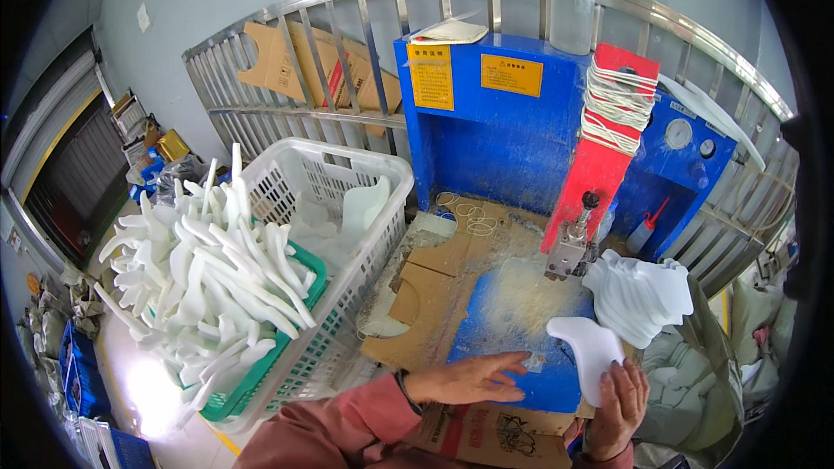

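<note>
My right hand [620, 401] grips the lower edge of a flat, white, curved foam-like piece [587, 349], with its fingers over the top. The piece lies at the right of a blue work plate [473, 339] dusted with pale powder. Over the plate's near part, my left hand [476, 379] is open, fingers stretched toward the piece and apart from it. Just beyond the held piece, a stack of similar white pieces [641, 297] leans together. A metal tool head [570, 252] on a red machine arm [599, 139] stands above the plate's far right.
On the left, a white plastic basket [373, 208] and a green basket [311, 282] hold many white shapes. Cut cardboard [439, 282] lies left of the plate. The blue machine body [499, 139] stands behind. At right, a sack [717, 373] contains more white pieces.
</note>
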`<action>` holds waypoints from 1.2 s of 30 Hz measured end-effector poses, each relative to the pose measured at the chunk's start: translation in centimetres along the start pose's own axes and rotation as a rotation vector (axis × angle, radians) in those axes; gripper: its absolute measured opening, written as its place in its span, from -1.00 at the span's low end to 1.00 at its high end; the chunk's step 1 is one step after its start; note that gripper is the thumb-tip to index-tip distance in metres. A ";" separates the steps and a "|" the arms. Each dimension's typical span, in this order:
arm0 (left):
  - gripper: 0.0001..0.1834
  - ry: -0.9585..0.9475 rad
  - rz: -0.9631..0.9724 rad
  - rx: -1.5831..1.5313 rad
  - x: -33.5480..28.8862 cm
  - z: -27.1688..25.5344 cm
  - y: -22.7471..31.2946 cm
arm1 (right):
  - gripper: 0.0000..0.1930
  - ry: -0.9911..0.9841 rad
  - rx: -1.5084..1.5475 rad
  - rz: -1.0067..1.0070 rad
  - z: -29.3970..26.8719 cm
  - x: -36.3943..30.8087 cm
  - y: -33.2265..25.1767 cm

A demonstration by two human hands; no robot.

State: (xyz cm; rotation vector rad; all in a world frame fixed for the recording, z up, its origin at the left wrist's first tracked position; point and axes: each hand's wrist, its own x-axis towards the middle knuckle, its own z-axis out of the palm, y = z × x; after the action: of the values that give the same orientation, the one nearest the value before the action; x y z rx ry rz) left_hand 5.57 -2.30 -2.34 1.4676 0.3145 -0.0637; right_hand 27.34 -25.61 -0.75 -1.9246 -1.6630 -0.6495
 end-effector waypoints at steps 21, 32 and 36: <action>-0.60 1.580 -0.166 0.888 1.3 -42.2 -5.6 | -0.58 -0.187 0.203 -0.039 3.0 2.7 3.8; -0.33 1.568 -0.548 0.520 -0.5 -46.9 -16.0 | -0.61 -0.269 0.248 0.143 4.5 5.7 4.1; -0.41 1.486 -0.618 0.581 -0.7 -47.1 -16.4 | -0.57 -0.270 0.263 0.139 4.7 6.4 4.1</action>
State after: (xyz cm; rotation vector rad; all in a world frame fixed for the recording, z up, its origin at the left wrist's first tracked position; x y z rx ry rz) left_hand -6.97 42.11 -21.32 1.6837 2.0806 0.5073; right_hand 32.34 -18.26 -0.42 -1.9748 -1.6561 -0.1128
